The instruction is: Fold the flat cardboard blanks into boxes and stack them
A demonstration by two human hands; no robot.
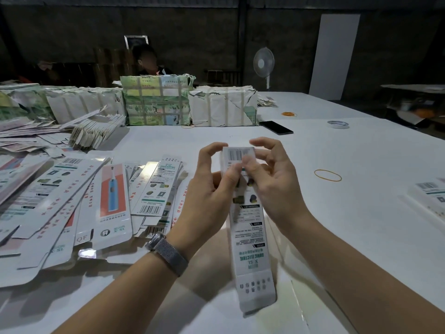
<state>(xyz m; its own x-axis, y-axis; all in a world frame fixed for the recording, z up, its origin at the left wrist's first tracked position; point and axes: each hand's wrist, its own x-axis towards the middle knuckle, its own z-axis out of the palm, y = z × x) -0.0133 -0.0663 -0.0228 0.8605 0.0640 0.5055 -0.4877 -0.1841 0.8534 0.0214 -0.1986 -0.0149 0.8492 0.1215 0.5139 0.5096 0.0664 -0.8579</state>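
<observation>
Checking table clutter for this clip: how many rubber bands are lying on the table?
3: one rubber band right of the hands, an orange cluster beyond the phone, one before the wrapped bundles. The cluster may hold several.

The fingers (250, 165) hide the middle of the box (250, 227).

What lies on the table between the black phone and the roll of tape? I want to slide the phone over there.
In the head view, the stretch between the black phone and the roll of tape is bare white table; orange rubber bands lie just beyond it.
</observation>
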